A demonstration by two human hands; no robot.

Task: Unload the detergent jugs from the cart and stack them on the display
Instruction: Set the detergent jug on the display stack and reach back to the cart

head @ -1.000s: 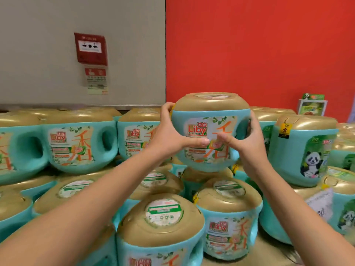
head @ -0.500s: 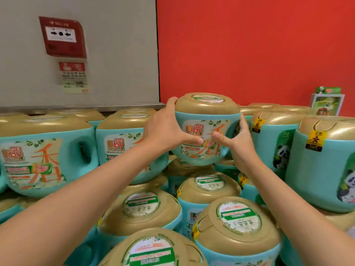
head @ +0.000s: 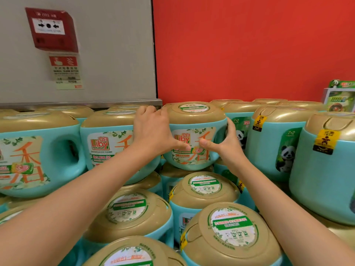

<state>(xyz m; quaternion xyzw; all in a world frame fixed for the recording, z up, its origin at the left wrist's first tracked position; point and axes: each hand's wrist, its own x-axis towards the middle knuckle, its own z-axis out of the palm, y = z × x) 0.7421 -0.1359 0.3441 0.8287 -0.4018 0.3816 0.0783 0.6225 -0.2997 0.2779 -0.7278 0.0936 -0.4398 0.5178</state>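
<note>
**Placement of a jug in the top row.** Both hands hold one teal, gold-lidded jug (head: 194,120). The left hand (head: 153,131) wraps its left edge, filling the gap to the neighbouring jug (head: 107,135). The right hand (head: 228,148) wraps its right edge, fingers in the narrow slot beside the panda jug (head: 269,143). Each grip clasps the jug, thumbs nearly meeting on its front. Its base is at the lower-tier lids (head: 205,189); open room lies overhead, before the red wall (head: 249,45).

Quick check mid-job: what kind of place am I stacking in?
Probably a supermarket floor display. Identical teal detergent jugs with gold lids are piled in tiers, like the held jug between left hand and right hand; a panda promo sign stands behind, a fire alarm box on the wall.
</note>
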